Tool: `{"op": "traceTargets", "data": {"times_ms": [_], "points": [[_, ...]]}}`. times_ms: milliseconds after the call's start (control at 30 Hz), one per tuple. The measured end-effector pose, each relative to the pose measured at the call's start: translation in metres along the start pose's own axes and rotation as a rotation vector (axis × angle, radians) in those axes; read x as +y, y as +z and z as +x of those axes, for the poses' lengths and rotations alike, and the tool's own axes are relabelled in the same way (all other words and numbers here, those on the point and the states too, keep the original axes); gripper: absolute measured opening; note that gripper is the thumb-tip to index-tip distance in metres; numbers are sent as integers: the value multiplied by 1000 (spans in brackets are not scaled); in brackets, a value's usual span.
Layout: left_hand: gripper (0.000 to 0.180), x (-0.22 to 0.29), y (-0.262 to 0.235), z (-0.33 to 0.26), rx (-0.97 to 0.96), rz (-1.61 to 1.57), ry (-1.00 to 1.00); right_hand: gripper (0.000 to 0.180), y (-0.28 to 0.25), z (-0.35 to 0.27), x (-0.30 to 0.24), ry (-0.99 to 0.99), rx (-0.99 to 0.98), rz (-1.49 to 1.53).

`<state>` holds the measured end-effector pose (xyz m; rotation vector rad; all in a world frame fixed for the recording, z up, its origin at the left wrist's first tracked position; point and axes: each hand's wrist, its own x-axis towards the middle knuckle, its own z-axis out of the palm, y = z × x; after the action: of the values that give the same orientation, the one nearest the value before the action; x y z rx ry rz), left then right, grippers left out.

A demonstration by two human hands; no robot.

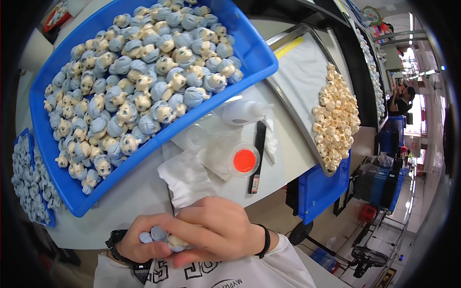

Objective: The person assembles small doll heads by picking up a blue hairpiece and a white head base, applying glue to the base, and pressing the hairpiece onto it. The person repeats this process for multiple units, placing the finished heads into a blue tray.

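Doll head (pixel 169 238), rounded glossy plastic; both hands (pixel 211 230) clasp it.

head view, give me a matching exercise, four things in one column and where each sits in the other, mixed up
1 doll head
2 big blue bin
3 metal tray
4 clear cup with orange disc

A holds cream-coloured parts
B on the table near the black pen
C between both hands
D full of blue-haired doll heads

Pairs: 1-C, 2-D, 3-A, 4-B
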<state>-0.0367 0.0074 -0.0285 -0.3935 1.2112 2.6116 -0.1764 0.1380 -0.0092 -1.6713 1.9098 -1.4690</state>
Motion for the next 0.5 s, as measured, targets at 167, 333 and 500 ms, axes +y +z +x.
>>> {"op": "traceTargets", "data": {"times_ms": [167,333,500], "points": [[37,5,-7,1,-96,67,-33,43,4,-3,1,27,-1,94],[29,11,-3,-2,-90,8,-84,44,13,-2,-1,18,74,102],[32,7,-3,4,-69,88,1,45,5,-4,-2,30,15,94]]}}
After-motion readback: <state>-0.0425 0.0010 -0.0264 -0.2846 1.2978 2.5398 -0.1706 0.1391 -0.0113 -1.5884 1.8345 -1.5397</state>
